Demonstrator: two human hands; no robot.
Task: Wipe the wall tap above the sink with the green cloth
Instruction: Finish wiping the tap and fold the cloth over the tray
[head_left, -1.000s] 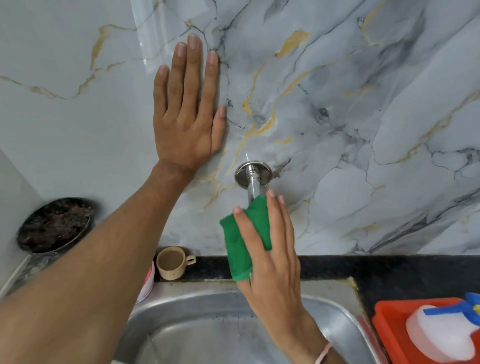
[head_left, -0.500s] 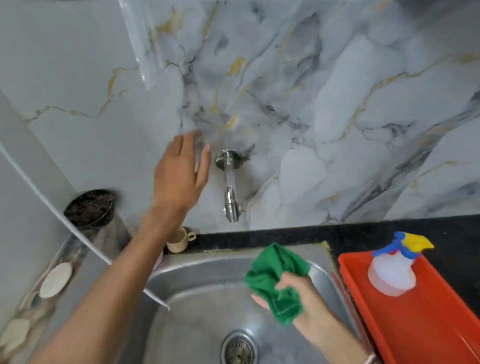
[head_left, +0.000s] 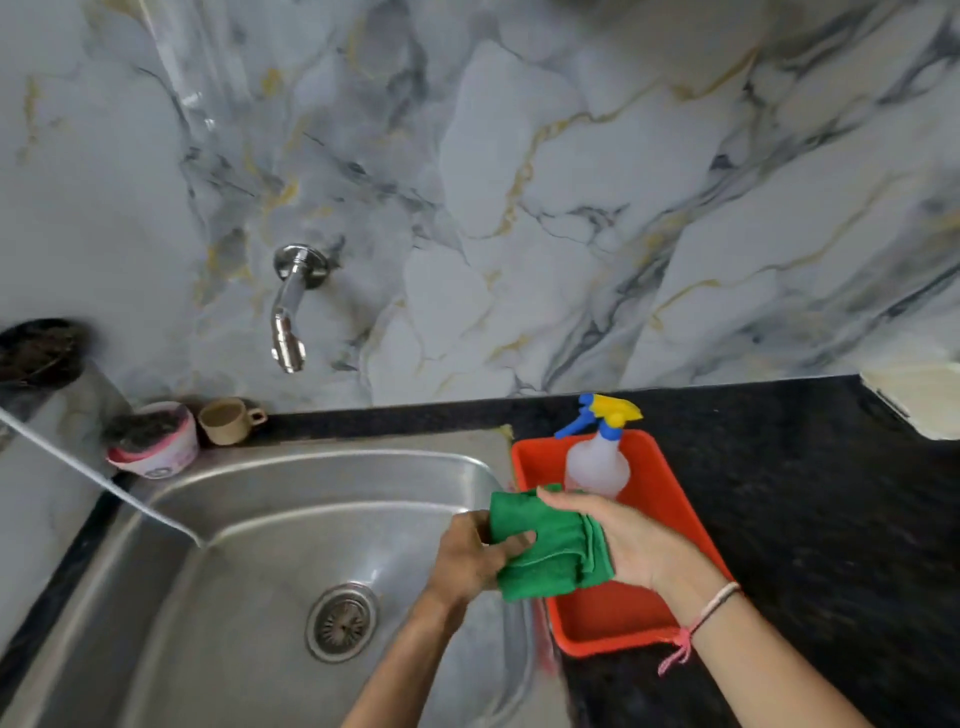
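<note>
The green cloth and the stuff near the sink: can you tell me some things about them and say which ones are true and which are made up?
1. Both hands hold the green cloth. True: the left hand and right hand grip it together.
2. The cloth is touching the wall tap. False: it is held low, over the sink edge, away from the tap.
3. The spray bottle stands in the red tray. True.
4. Water is running from the tap. False: no stream shows.
5. The beige cup is inside the sink. False: it sits behind the sink, by the wall.

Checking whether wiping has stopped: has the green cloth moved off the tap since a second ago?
Yes. The green cloth has dropped away from the wall tap, now over the sink's right edge.
</note>
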